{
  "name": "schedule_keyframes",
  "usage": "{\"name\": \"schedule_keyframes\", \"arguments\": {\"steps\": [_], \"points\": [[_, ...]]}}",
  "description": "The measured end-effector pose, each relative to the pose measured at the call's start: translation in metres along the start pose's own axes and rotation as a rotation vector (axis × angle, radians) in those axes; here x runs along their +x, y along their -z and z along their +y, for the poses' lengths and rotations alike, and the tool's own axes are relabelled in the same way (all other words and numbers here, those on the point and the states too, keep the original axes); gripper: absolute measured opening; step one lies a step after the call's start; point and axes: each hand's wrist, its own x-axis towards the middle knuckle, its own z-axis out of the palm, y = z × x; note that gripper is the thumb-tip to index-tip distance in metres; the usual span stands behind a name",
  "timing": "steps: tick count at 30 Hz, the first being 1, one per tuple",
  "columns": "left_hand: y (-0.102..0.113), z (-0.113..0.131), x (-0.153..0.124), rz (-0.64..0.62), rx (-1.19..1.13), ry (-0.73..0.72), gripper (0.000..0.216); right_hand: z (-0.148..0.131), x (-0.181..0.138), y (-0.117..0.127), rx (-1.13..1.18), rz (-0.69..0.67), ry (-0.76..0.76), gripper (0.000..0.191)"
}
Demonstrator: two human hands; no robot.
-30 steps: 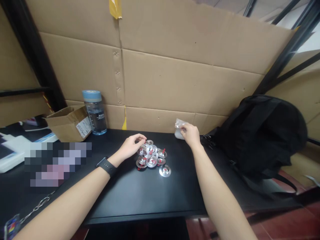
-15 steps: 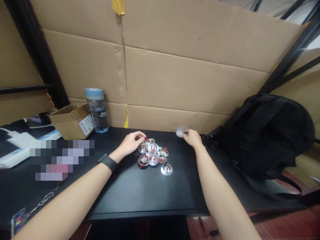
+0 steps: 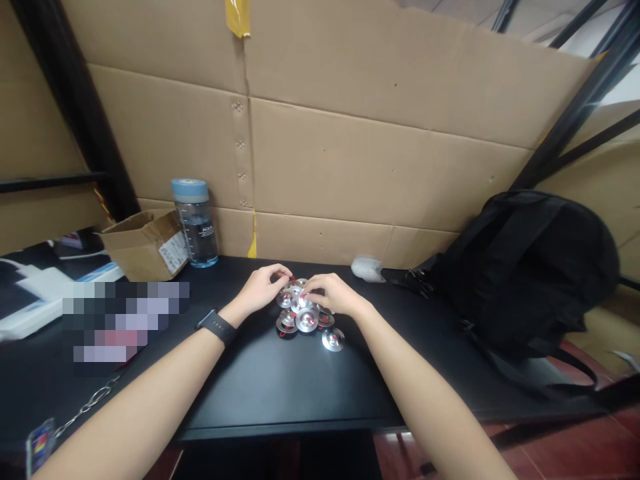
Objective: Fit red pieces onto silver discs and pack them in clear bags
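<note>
A pile of silver finger cymbals [image 3: 307,319] with red loops lies on the black table. My left hand [image 3: 264,288], a dark watch on its wrist, is at the pile's far left, thumb and forefinger closed at the red loop of a rear cymbal. From the right, my right hand [image 3: 333,293] reaches over the pile, fingertips pinched at the red loop of an upper cymbal [image 3: 299,301] and covering part of the heap. One loose finger cymbal [image 3: 333,340] lies flat at the front right. A clear plastic bag [image 3: 367,269] rests near the cardboard wall.
A blue-lidded water bottle [image 3: 196,227] and a small open cardboard box [image 3: 145,247] stand at the back left. White power strips [image 3: 45,300] lie farther left. A black backpack [image 3: 530,273] fills the right side. Cardboard panels [image 3: 340,160] wall off the back.
My right hand has let go of the clear plastic bag and moved left onto the cymbal pile. The left hand stays in place at the pile.
</note>
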Motion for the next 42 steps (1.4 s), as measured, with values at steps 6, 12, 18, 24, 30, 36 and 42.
{"name": "schedule_keyframes", "arguments": {"steps": [6, 12, 18, 24, 30, 36, 42], "points": [[-0.002, 0.013, -0.006, -0.06, -0.027, -0.097, 0.023, 0.003, 0.006, -0.009, 0.247, 0.333, -0.181, 0.016], [-0.006, 0.024, -0.011, -0.05, -0.204, -0.079, 0.029, -0.011, 0.01, -0.022, 0.558, 0.325, -0.302, 0.026], [-0.009, 0.029, -0.012, -0.11, -0.385, -0.034, 0.036, -0.017, 0.013, -0.02, 0.636, 0.419, -0.274, 0.027], [-0.011, 0.028, -0.01, -0.054, -0.283, -0.071, 0.025, -0.019, 0.01, -0.019, 0.634, 0.3, -0.264, 0.036], [-0.007, 0.024, -0.01, -0.002, -0.038, -0.171, 0.016, -0.01, 0.008, -0.015, 0.557, 0.254, -0.238, 0.032], [-0.004, 0.028, -0.01, -0.018, 0.125, -0.204, 0.013, 0.016, 0.005, -0.002, 0.575, 0.239, -0.272, 0.027], [0.008, 0.004, 0.0, -0.019, 0.335, -0.114, 0.02, 0.047, 0.0, 0.004, 0.607, 0.354, -0.402, 0.028]]}}
